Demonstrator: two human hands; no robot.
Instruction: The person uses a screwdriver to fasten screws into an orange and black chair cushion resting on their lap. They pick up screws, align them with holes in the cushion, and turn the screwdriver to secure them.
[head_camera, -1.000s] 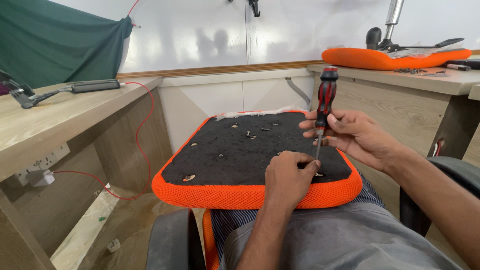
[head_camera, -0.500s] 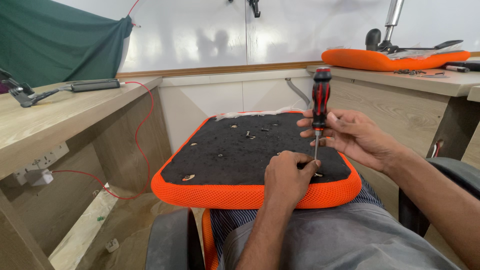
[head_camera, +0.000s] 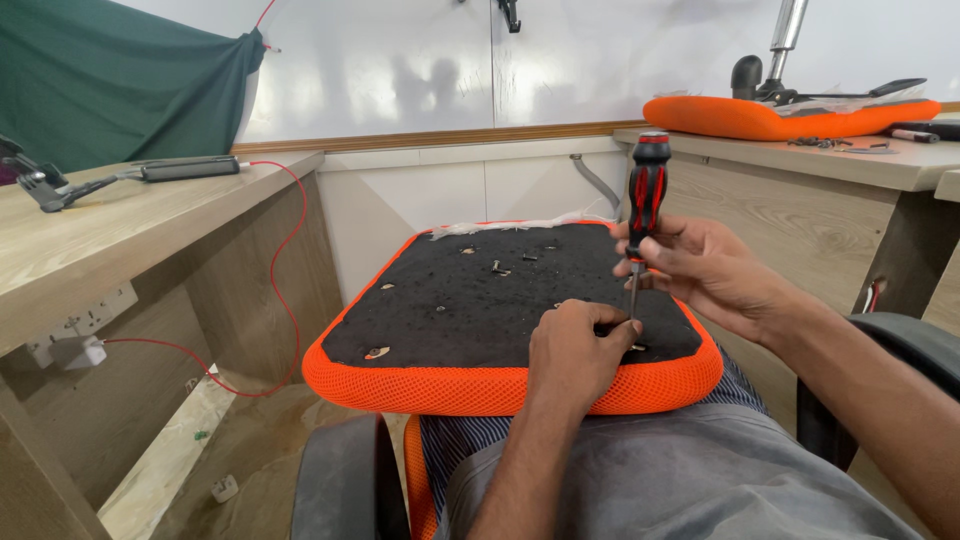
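**K:** Green cloth (head_camera: 110, 95) upper left, hanging behind the wooden bench (head_camera: 120, 235). Grey tool (head_camera: 185, 168) lies on that bench; red cable (head_camera: 285, 260) runs down its side to the floor.

**M:** Centre of frame?

**K:** Orange seat cushion (head_camera: 500, 385), flipped underside-up across the person's lap, probably so the black base panel (head_camera: 480, 295) faces them. Loose screws (head_camera: 497, 267) sit on the panel, upper middle.

**M:** Hands?

**K:** Left hand (head_camera: 572, 352) at the lower centre, forearm coming up from the bottom edge. Fingers curled, knuckles up, pinched at the tip of the screwdriver shaft, likely steadying it on a fastener. The fastener itself is hidden under the fingers.

**M:** Right?

**K:** Right hand (head_camera: 700, 270) right of centre, arm entering from the lower right. Fingers closed round the lower part of the red-and-black screwdriver (head_camera: 645, 205). Tool stands near vertical, handle up, tip down at the panel's right near edge.

**M:** Further right?

**K:** Second orange cushion (head_camera: 790, 115) upper right on another bench (head_camera: 880, 160), also inverted, with a metal mechanism on it. Small hardware lies beside it.
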